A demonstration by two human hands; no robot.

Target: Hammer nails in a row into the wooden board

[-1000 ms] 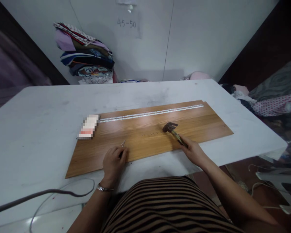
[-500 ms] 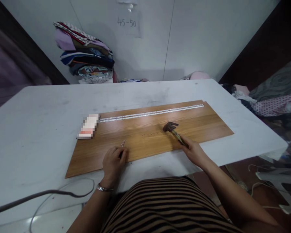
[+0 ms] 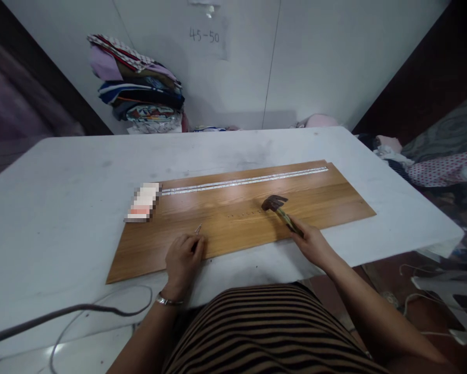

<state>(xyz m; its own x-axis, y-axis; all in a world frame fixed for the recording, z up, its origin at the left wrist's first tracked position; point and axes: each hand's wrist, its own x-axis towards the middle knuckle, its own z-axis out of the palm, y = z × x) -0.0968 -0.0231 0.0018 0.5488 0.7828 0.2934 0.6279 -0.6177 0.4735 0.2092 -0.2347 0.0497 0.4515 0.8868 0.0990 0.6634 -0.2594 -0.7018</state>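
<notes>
My right hand (image 3: 311,246) is closed round the handle of a claw hammer (image 3: 274,202). The hammer's dark, rusty-looking head is over the middle of a brown wooden board (image 3: 233,236); whether it touches the board I cannot tell. Close by the head, a row of small marks or nails (image 3: 243,213) runs along the wood. At the board's near edge rests my left hand (image 3: 182,259), fingers curled. From it sticks out a small pointed metal thing (image 3: 198,228), its kind unclear, tip facing away from me. The rest of it is hidden in the fingers.
Two silvery strips (image 3: 244,181) lie along the board's far side. A phone-shaped, pixelated thing (image 3: 143,202) sits at its left end. A cable (image 3: 81,307) crosses the white table (image 3: 62,208) at lower left. Folded cloths (image 3: 139,88) are stacked by the wall.
Both hands, the hammer and the board stay in practically the same place. Only a very slight shift of the whole view shows.
</notes>
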